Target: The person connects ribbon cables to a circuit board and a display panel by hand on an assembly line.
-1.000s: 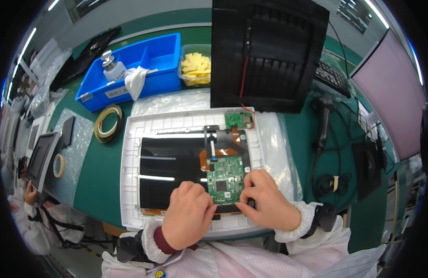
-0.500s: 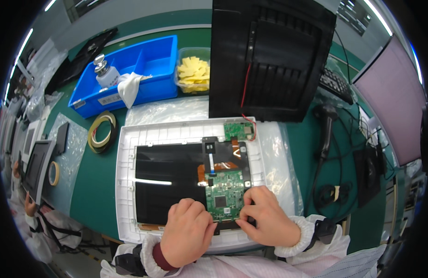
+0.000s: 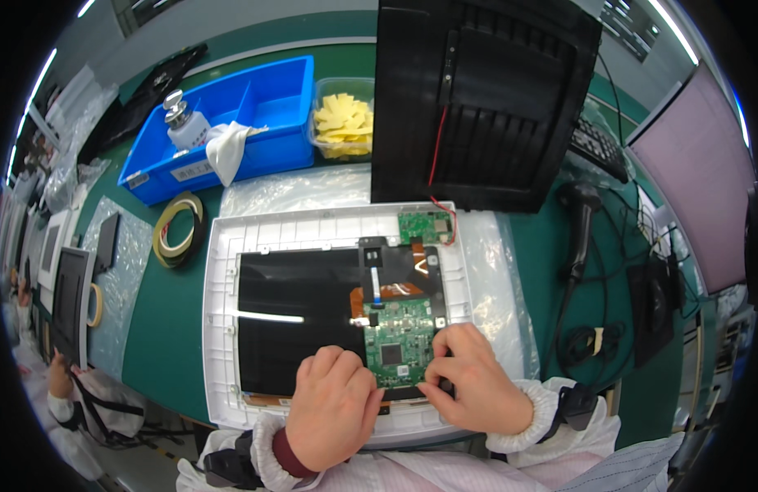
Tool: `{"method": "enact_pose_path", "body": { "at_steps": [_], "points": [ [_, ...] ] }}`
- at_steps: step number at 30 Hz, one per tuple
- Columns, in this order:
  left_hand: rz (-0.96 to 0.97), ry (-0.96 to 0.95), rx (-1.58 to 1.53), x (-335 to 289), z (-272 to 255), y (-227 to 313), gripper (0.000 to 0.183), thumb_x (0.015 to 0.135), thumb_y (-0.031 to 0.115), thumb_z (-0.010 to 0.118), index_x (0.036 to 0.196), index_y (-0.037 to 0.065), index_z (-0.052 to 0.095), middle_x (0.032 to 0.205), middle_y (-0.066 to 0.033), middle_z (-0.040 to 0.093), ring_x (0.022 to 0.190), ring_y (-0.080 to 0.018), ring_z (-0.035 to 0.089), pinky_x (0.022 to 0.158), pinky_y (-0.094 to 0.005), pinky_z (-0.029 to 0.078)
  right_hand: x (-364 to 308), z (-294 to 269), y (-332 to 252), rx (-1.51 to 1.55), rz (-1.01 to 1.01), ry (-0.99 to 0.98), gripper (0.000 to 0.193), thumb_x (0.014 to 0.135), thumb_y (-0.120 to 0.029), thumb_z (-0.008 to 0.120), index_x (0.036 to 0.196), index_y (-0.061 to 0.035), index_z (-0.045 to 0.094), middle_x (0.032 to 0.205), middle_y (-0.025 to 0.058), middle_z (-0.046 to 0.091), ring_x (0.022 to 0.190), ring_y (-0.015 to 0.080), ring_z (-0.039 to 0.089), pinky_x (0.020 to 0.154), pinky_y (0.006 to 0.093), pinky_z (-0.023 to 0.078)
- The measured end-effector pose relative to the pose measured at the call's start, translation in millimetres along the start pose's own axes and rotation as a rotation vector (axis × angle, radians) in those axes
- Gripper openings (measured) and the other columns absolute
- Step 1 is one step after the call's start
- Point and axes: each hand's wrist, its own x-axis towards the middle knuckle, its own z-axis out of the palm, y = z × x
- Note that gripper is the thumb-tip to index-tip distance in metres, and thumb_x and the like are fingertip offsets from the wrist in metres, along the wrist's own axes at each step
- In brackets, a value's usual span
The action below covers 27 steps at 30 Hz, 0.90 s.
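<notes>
A green circuit board (image 3: 408, 332) lies on a black display panel (image 3: 293, 348), which sits inside a white plastic housing (image 3: 217, 303). My left hand (image 3: 330, 407) is curled at the board's lower left corner, thumb and fingertips near its bottom edge. My right hand (image 3: 476, 381) is bent in a pinch at the lower right corner, thumb tip at the same edge. Whatever lies between the fingertips is too small or hidden. Orange ribbon cables (image 3: 399, 292) run above the board. A smaller green board (image 3: 424, 227) at the top joins a red cable (image 3: 435, 168).
Behind the housing stands a large black cover (image 3: 510, 107). A blue divided bin (image 3: 272, 131) holds a pump bottle (image 3: 184, 127) and white cloth; beside it is a tub of yellow pieces (image 3: 344, 123). Tape rolls (image 3: 179, 231) lie left, a scanner (image 3: 580, 230) and monitor (image 3: 695, 172) right.
Both my hands stay at the board's lower edge with hardly any movement. The view has shifted slightly. At the far left, another person's framed panel has turned more upright.
</notes>
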Motion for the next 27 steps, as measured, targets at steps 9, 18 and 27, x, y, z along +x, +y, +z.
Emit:
{"method": "enact_pose_path", "body": {
  "at_steps": [9, 18, 27],
  "points": [
    [-0.023, 0.042, -0.014, 0.3, 2.7, 2.0, 0.013, 0.064, 0.006, 0.064, 0.070, 0.006, 0.052, 0.080, -0.0075, 0.048, 0.086, -0.0272, 0.046, 0.075, -0.0373, 0.035, -0.6, 3.3, 1.9, 0.005, 0.013, 0.026, 0.016, 0.062, -0.006, 0.068, 0.058, -0.0036, 0.052, 0.082, 0.0097, 0.042, 0.081, 0.0267, 0.041, 0.072, 0.0334, 0.034],
    [-0.007, 0.019, 0.037, 0.3, 4.5, 0.7, 0.012, 0.067, 0.012, 0.063, 0.073, 0.006, 0.054, 0.081, -0.0064, 0.048, 0.087, -0.0243, 0.045, 0.075, -0.0362, 0.035, -0.3, 4.7, 1.7, -0.039, 0.007, 0.035, 0.016, 0.062, -0.006, 0.067, 0.058, -0.0039, 0.052, 0.082, 0.0102, 0.043, 0.081, 0.0271, 0.042, 0.072, 0.0339, 0.035],
    [-0.041, 0.037, 0.127, -0.2, 3.6, 0.6, 0.017, 0.067, 0.015, 0.065, 0.076, 0.006, 0.053, 0.082, -0.0067, 0.048, 0.089, -0.0247, 0.045, 0.077, -0.0372, 0.034, -0.7, 6.7, 1.2, -0.063, -0.011, 0.054, 0.014, 0.061, -0.005, 0.067, 0.059, -0.0037, 0.053, 0.080, 0.0103, 0.042, 0.079, 0.0273, 0.042, 0.069, 0.0341, 0.035]
  ]
}}
